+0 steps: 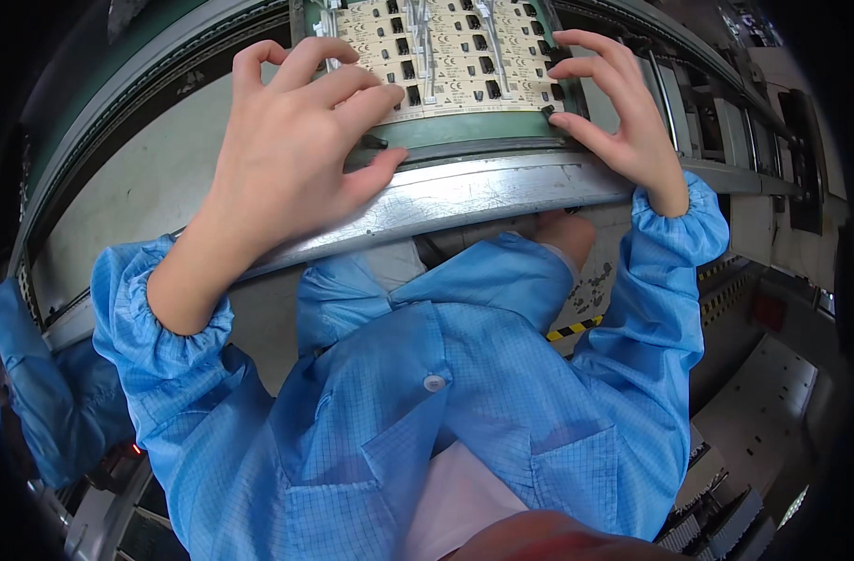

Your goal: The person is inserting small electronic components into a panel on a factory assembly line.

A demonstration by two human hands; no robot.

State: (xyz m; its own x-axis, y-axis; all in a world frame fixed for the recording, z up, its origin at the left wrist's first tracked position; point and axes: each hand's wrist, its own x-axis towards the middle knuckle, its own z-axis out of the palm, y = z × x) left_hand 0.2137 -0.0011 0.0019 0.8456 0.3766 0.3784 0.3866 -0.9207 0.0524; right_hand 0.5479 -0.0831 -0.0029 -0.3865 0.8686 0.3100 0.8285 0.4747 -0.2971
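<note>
A pale panel of circuit boards (460, 94) with rows of small black parts lies on a green carrier (474, 126) at the top of the view. White wires (492, 47) run across the panel. My left hand (291, 140) hovers over the panel's left edge, fingers bent and spread; its thumb hangs near the carrier's front edge beside a small black peg (374, 142). At the panel's right edge, my right hand (628, 122) has its fingers apart, and its thumb tip is close to a small black clip (548, 111). Neither hand visibly holds anything.
A shiny metal rail (483, 192) runs along the front of the carrier. A dark conveyor track (193, 51) curves along the upper left. Another blue sleeve (34, 393) shows at the far left. Metal bars (665, 98) and machine parts stand at the right.
</note>
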